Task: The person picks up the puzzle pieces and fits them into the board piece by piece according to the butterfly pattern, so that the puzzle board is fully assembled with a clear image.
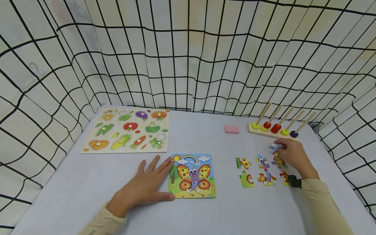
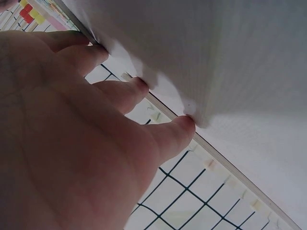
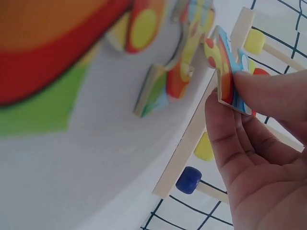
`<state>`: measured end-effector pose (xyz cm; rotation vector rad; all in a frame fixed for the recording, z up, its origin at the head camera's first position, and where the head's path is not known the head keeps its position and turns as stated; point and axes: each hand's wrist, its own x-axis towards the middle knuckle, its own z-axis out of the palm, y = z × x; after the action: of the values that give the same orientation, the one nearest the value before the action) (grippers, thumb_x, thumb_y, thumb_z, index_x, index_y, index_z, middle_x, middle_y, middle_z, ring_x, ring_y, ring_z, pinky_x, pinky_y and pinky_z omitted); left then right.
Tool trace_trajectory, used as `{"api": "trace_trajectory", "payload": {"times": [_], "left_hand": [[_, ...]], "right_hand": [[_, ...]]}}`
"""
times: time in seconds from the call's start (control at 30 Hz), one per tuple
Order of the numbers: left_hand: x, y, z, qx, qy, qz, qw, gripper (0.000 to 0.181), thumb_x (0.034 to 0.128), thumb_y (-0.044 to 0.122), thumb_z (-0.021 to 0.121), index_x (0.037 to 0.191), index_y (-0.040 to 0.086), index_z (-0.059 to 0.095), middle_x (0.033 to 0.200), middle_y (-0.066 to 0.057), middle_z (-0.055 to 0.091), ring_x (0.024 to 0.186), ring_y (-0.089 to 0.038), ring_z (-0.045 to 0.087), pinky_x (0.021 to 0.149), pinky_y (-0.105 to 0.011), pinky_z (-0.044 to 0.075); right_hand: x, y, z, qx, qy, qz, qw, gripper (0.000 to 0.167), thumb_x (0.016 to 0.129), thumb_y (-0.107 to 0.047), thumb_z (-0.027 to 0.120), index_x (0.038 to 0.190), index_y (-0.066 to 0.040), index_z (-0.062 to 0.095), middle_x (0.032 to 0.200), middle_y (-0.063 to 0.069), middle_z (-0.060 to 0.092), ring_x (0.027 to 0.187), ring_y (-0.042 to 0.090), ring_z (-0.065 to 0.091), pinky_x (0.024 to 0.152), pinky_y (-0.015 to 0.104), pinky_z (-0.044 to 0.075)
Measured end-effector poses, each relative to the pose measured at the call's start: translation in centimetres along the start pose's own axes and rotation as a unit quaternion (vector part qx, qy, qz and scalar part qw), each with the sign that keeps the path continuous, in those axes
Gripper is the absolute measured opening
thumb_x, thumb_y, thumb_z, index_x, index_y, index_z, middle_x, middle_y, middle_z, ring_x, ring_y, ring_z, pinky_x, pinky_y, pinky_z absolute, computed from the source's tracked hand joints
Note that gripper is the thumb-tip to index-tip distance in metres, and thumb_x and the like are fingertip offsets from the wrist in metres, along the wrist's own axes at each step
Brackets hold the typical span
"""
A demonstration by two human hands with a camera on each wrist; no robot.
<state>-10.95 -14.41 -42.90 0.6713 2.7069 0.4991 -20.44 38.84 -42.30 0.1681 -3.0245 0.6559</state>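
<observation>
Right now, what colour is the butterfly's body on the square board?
The butterfly's body is purple, clearest in the head view.

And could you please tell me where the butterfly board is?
In the head view, the butterfly board lies at lower centre, between the left hand at its left edge and the puzzle pieces to its right.

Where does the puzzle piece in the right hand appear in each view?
Head: the puzzle piece is right of centre, pinched by the right hand.
Left wrist: I cannot see it.
Right wrist: upper right, in the same hand.
Shared landmark: the bead stand, seen in all three views.
</observation>
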Motion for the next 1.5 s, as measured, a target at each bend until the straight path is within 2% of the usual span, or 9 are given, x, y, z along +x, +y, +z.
{"api": "trace_trajectory", "payload": {"times": [0.17,0.33,0.43,0.57,0.7,1.1,1.5], "left_hand": [[0.0,0.0,0.0,-0.001,0.0,0.002,1.0,0.111,0.0859,0.067,0.08,0.17,0.012,0.032,0.178,-0.005,0.02,0.162,-0.046,0.005,0.119,-0.079,0.001],[-0.1,0.1,0.0,-0.001,0.001,0.004,1.0,0.111,0.0862,0.066,0.08,0.17,0.012,0.032,0.178,-0.006,0.02,0.162,-0.047,0.005,0.119,-0.079,0.001],[-0.1,0.1,-0.1,-0.001,0.001,0.003,1.0,0.111,0.0862,0.065,0.081,0.17,0.011,0.032,0.178,-0.006,0.02,0.162,-0.047,0.005,0.119,-0.079,0.001],[-0.1,0.1,0.0,0.0,0.003,0.005,1.0,0.11,0.0867,0.065,0.081,0.169,0.01,0.032,0.178,-0.007,0.02,0.162,-0.048,0.006,0.119,-0.08,0.002],[-0.1,0.1,0.0,0.002,0.004,0.006,1.0,0.11,0.087,0.066,0.08,0.17,0.01,0.032,0.178,-0.007,0.02,0.162,-0.048,0.006,0.119,-0.08,0.002],[-0.1,0.0,0.0,0.001,0.001,0.003,1.0,0.111,0.0868,0.066,0.08,0.17,0.011,0.031,0.178,-0.006,0.019,0.162,-0.047,0.005,0.119,-0.079,0.001],[-0.1,0.1,-0.1,-0.003,-0.002,0.001,1.0,0.111,0.0864,0.065,0.081,0.17,0.011,0.031,0.178,-0.006,0.019,0.162,-0.047,0.004,0.119,-0.079,0.001]], "right_hand": [[-0.2,-0.1,-0.3,0.017,0.005,0.011,0.9998,0.022,0.101,0.003,0.065,0.121,0.011,0.071,0.107,0.027,0.07,0.089,0.037,0.061,0.077,0.046,0.055],[-0.4,-0.3,-0.5,0.037,0.003,0.02,0.9991,0.021,0.104,0.001,0.064,0.122,0.01,0.071,0.104,0.024,0.072,0.088,0.033,0.063,0.079,0.047,0.055],[-0.2,-0.8,-0.4,0.058,-0.003,0.023,0.998,0.023,0.105,-0.002,0.064,0.125,0.009,0.071,0.105,0.022,0.073,0.088,0.03,0.067,0.081,0.042,0.055],[0.0,-2.1,-0.2,0.087,-0.011,0.019,0.996,0.025,0.106,-0.004,0.064,0.127,0.007,0.071,0.11,0.021,0.074,0.089,0.028,0.07,0.079,0.028,0.055],[0.0,-3.4,0.0,0.103,-0.022,0.009,0.9944,0.025,0.106,-0.005,0.065,0.128,0.006,0.071,0.11,0.02,0.075,0.089,0.028,0.072,0.077,0.021,0.054],[0.1,-7.9,1.0,0.137,-0.034,-0.049,0.9888,0.021,0.105,-0.006,0.069,0.124,0.001,0.075,0.105,0.012,0.076,0.085,0.023,0.071,0.076,0.021,0.057],[0.5,-11.5,2.3,0.181,-0.041,-0.076,0.9796,0.021,0.104,-0.005,0.07,0.123,0.001,0.075,0.104,0.011,0.076,0.082,0.02,0.07,0.078,0.025,0.058]]}}
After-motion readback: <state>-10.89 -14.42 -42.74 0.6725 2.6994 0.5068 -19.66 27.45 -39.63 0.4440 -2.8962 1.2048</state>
